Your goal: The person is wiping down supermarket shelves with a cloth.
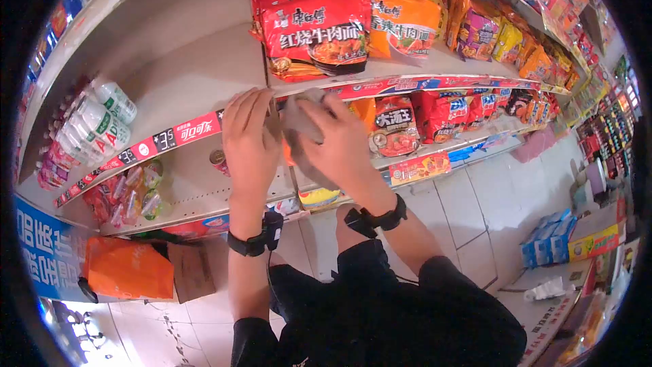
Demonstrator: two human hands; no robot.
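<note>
Grey cloth (294, 129) lies bunched in the right hand (333, 139) at the front edge of the upper shelf (197, 81), close to the upright seam where two shelf sections meet. This hand's fingers are bent over the fabric, gripping it, and part of the cloth hangs below the palm. Just beside it, the left hand (250, 132) reaches up with its fingers stretched out and close together, in front of the edge; its thumb side is hard to see, so I cannot tell whether it also pinches the cloth. Black wrist straps (388, 216) sit on both forearms. Above the right hand, red braised beef noodle packs (316, 30) stand next to orange spicy beef noodle packs (404, 24), with further bagged noodles along the curve of the shelf. A dark-fronted noodle pack (394, 126) and red snack packs (445, 115) fill the tier beneath. Left of the hands, a red label strip (197, 129) runs along the shelf front, and white bottles with green labels (98, 126) are grouped at the far end. Below are an orange bag (129, 268) and a cardboard box (190, 272), touching, while blue cartons (549, 238) stand well apart on the right, across the tiled floor (485, 194).
</note>
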